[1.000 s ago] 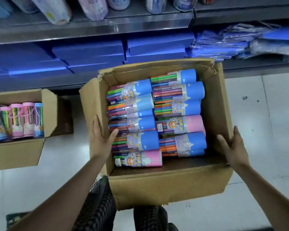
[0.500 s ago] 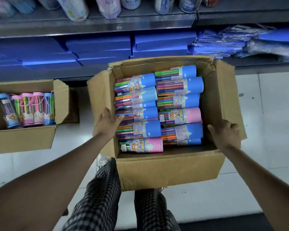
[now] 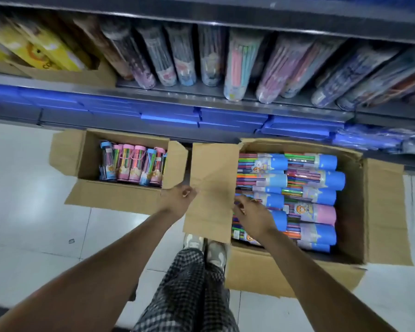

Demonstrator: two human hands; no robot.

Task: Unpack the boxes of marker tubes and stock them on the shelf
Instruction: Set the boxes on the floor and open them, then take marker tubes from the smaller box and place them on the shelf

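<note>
I see the marker tubes (image 3: 297, 188) lying in two stacked rows inside the big open box (image 3: 350, 212) on the floor (image 3: 34, 224) below the shelf (image 3: 201, 97). My right hand (image 3: 254, 216) reaches over them, fingers loosely curled, holding nothing I can make out. My left hand (image 3: 177, 200) pinches the box's left flap (image 3: 213, 188). A smaller box (image 3: 120, 195) of tubes sits just left.

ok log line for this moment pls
stage: unpacking | big box: on floor, full of marker tubes | left hand: at flap | right hand: over tubes

2 open cardboard boxes (image 3: 120, 195) of marker tubes (image 3: 309, 185), approx 7 tubes in left one.
</note>
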